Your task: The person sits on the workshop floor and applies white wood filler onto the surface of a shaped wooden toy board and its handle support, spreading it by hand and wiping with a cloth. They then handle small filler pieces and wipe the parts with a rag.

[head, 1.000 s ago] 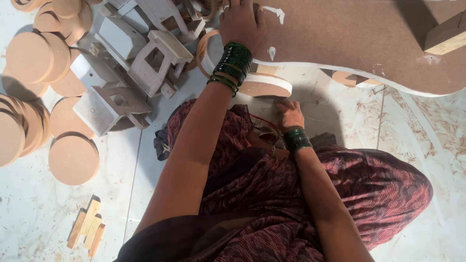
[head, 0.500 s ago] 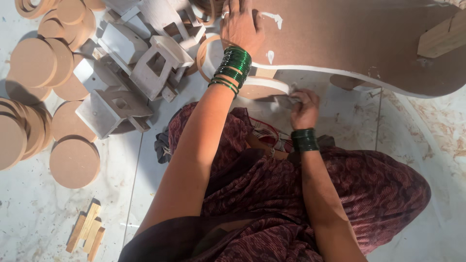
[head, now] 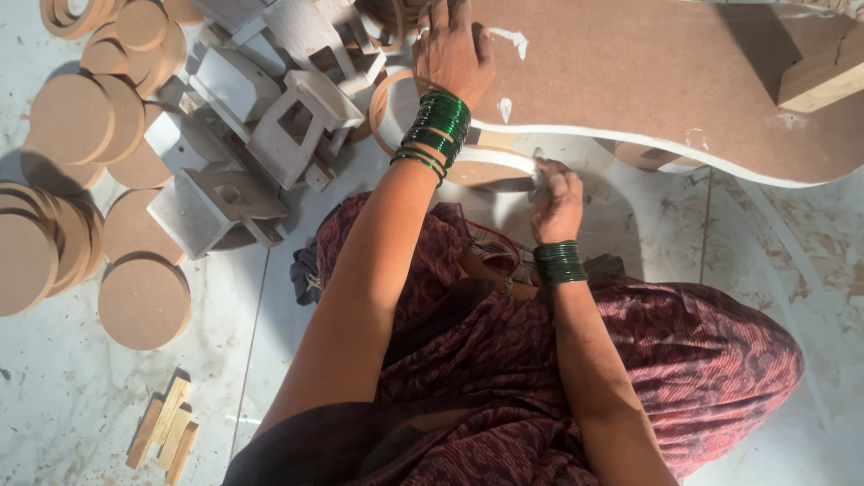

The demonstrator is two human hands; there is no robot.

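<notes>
A large curved brown fibreboard panel with a white edge (head: 648,81) lies across the top, over the floor. The left hand (head: 452,49) presses flat on it, grip spread. The right hand (head: 556,193), grip pinched on something small, works its lower edge. Round brown wooden discs (head: 72,117) lie left

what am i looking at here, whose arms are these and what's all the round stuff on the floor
This is one picture from a camera worn on a person's head, looking down at their own lap and arms. They sit on a pale tiled floor. The left hand presses flat on a large curved brown board with a white edge. The right hand reaches under that edge; whether its fingers grip something small I cannot tell. Both wrists wear green bangles. To the left lie round brown discs, a pile of pale blocky pieces, and small wooden strips.
</notes>
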